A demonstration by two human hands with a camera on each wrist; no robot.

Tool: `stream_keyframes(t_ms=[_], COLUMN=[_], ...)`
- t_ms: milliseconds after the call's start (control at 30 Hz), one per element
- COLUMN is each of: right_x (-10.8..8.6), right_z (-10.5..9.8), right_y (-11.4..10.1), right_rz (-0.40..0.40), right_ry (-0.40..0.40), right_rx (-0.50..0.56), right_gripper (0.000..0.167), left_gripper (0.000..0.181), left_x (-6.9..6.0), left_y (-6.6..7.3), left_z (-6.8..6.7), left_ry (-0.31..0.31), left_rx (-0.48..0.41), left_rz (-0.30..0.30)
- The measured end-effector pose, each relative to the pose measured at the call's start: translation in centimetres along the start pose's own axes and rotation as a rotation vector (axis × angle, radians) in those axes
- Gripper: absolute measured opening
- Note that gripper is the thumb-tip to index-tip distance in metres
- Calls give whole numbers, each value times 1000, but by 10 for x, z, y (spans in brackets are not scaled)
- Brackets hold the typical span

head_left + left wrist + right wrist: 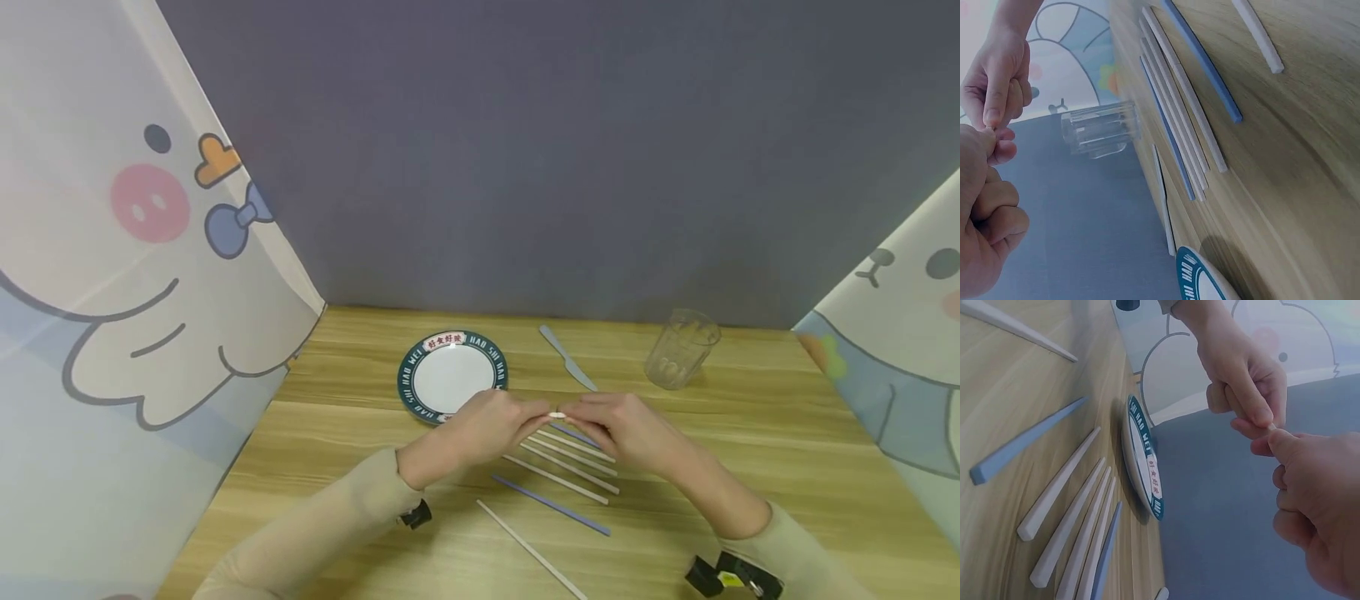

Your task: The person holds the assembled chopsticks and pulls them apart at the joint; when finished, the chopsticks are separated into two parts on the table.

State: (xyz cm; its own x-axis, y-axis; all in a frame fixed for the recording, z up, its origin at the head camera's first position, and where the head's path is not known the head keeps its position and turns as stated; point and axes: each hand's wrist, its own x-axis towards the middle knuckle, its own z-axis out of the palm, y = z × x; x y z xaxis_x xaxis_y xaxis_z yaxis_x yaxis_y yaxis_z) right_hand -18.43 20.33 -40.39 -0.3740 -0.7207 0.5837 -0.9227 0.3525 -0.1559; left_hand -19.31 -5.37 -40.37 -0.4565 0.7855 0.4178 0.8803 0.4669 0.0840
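Both hands meet above the table. The left hand and the right hand pinch a small white piece between thumb and fingertips, one at each side. Most of the piece is hidden by the fingers, so its kind cannot be told. Beneath the hands, several white chopsticks lie side by side with a blue chopstick at the far side of the row. Nearer the person are another blue chopstick and a single white chopstick.
A round plate with a dark green lettered rim sits left of the hands. Beyond them lies a pale blue table knife. At the back right stands a clear glass mug. A grey partition rises behind the wooden table.
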Motion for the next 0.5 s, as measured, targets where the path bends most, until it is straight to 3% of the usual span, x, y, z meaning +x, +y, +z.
stream_keyframes(t_ms=[500], right_x=[1], right_z=[1], right_y=[-2], right_rz=[-2], right_ry=[41], right_rx=[-18], right_gripper=[40], left_gripper=[18], left_x=[2], left_y=[0], left_z=[-2], left_ry=[8], left_rx=[-17], left_rz=[-1])
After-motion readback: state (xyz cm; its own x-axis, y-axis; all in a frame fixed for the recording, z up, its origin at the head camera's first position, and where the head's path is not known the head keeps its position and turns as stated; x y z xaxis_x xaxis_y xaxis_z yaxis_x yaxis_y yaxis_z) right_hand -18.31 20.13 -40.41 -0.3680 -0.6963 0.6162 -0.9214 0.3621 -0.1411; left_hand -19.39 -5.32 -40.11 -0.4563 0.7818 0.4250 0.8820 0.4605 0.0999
